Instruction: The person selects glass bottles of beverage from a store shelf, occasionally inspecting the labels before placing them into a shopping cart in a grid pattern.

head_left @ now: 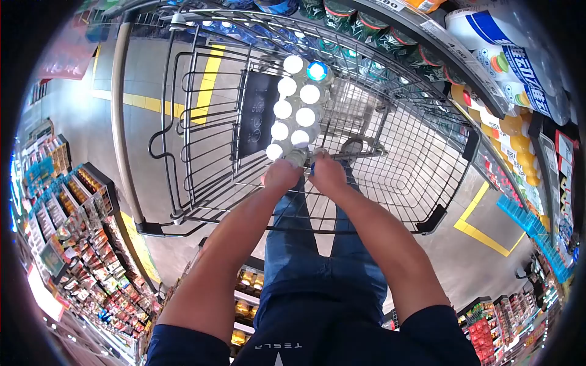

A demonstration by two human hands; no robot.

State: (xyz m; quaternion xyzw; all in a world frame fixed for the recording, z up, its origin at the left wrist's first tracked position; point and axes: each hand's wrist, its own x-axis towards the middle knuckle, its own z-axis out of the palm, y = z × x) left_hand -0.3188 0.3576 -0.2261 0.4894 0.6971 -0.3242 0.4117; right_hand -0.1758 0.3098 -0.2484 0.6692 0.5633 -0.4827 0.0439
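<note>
Inside a wire shopping cart (403,146), several bottles with white caps (305,116) stand in two rows, and one bottle at the far end has a blue and white cap (317,71). At the near end of these rows, my left hand (284,175) is closed around a clear bottle (296,158). Just to its right, my right hand (328,173) is closed beside the same bottle, with a small blue thing at its fingers. What the right hand holds, if anything, is hidden.
A dark panel (259,114) lines the cart's left side, by the handle bar (122,122). Shelves with green bottles (342,18) and orange bottles (519,143) run along the top and right. Packaged goods racks (85,244) stand at left. Yellow lines (482,235) mark the floor.
</note>
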